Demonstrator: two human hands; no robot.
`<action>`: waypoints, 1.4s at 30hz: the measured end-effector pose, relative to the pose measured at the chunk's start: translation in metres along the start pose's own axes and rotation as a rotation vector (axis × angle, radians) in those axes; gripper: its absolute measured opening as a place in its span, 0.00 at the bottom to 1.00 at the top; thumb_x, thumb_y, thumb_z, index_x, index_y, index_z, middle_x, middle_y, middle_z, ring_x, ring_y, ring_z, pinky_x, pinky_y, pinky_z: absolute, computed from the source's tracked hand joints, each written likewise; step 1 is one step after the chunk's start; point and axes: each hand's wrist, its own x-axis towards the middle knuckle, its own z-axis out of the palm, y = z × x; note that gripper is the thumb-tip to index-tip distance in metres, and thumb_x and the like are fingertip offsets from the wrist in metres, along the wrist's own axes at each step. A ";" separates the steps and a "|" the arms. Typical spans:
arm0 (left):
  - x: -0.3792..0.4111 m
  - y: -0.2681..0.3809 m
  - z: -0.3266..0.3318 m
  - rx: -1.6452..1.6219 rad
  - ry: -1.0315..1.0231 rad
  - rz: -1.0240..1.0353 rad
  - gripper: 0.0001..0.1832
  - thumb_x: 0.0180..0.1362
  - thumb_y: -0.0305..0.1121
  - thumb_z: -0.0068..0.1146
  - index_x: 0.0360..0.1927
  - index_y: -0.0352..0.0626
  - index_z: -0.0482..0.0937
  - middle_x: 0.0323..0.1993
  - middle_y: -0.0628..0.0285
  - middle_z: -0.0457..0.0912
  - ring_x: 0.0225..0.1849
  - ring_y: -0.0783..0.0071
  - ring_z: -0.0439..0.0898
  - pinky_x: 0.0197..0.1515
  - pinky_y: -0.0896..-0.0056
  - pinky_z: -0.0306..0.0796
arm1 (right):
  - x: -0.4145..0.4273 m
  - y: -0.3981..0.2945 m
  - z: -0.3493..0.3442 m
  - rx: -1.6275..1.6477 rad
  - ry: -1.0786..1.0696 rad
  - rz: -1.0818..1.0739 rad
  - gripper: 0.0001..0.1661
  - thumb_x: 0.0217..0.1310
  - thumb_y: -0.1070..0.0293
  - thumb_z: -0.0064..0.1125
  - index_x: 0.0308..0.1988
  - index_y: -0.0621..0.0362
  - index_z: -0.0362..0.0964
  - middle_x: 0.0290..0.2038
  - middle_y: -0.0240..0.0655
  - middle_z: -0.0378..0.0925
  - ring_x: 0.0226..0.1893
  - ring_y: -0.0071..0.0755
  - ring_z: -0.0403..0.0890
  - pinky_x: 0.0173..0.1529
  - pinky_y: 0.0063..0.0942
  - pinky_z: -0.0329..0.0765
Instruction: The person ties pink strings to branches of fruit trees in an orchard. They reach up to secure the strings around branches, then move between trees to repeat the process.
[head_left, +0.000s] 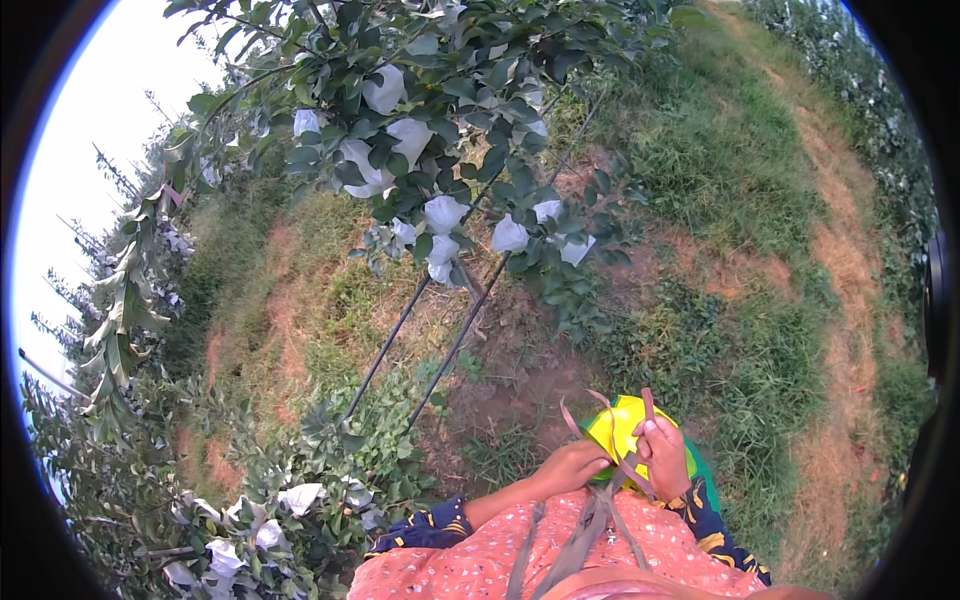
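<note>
My left hand (574, 466) lies at the left rim of a yellow and green bag (628, 424) at my waist, its fingers curled near the rim; what they hold is hidden. In my right hand (664, 454) a flat pinkish-brown strap (647, 403) is pinched between thumb and fingers, its end pointing up. Another thin strap loops up above the yellow part. Grey-brown straps (589, 525) run down over the pink patterned cloth I wear.
Ahead, leafy branches carry several white fruit bags (444, 214). Two dark poles (461, 337) slant beneath them. More white bags (301, 498) hang in foliage at lower left. Grass and bare soil cover the ground, with a dry strip (840, 300) at right.
</note>
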 end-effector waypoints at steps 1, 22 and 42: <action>0.008 0.002 0.001 -0.006 0.017 0.004 0.10 0.60 0.33 0.53 0.40 0.39 0.80 0.37 0.56 0.80 0.41 0.57 0.80 0.44 0.63 0.73 | 0.005 -0.003 -0.006 -0.022 -0.004 0.001 0.14 0.68 0.61 0.44 0.33 0.59 0.70 0.17 0.22 0.61 0.16 0.13 0.57 0.21 0.17 0.53; 0.177 0.050 0.072 -0.038 0.073 -0.099 0.10 0.60 0.32 0.54 0.41 0.40 0.79 0.38 0.56 0.79 0.41 0.58 0.79 0.44 0.62 0.72 | 0.099 -0.106 -0.149 0.165 -0.134 0.075 0.12 0.68 0.66 0.44 0.33 0.60 0.70 0.17 0.22 0.62 0.16 0.13 0.58 0.22 0.15 0.54; 0.242 0.078 0.119 -0.048 0.214 -0.159 0.10 0.61 0.34 0.52 0.41 0.41 0.80 0.38 0.56 0.80 0.43 0.57 0.79 0.46 0.62 0.72 | 0.134 -0.153 -0.216 0.120 -0.214 0.114 0.12 0.67 0.67 0.44 0.33 0.61 0.70 0.15 0.23 0.61 0.14 0.14 0.56 0.19 0.17 0.51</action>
